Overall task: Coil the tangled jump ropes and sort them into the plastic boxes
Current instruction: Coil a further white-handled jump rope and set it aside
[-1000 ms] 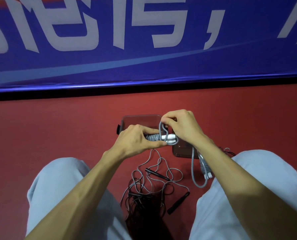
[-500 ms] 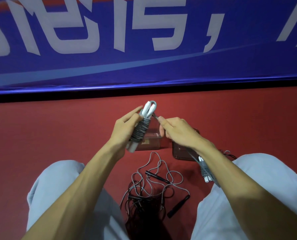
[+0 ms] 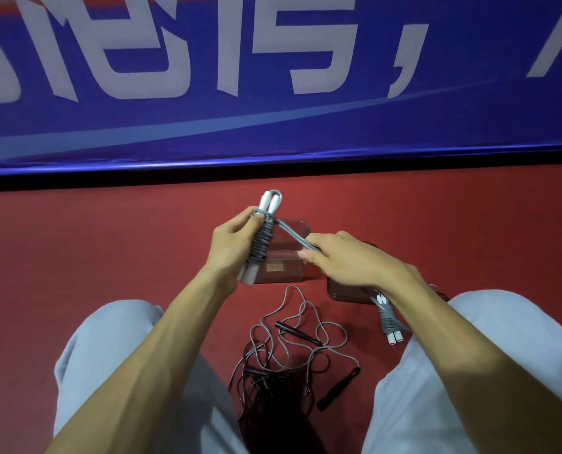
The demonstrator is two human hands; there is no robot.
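Now the left hand (image 3: 229, 253) grips a coiled grey rope (image 3: 262, 245) upright above the red floor (image 3: 76, 257), white handles up. The right hand (image 3: 351, 263) pinches this rope's free end, stretched tight from the coil. Two brown boxes (image 3: 289, 267) lie under the hands. A second coiled rope (image 3: 387, 317) lies by the right box (image 3: 342, 291), and a tangle (image 3: 283, 352) lies between the knees (image 3: 119, 322).

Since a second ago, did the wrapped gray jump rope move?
Yes. The wrapped gray jump rope turned upright, its white handle tips now past the far edge of the plastic box.
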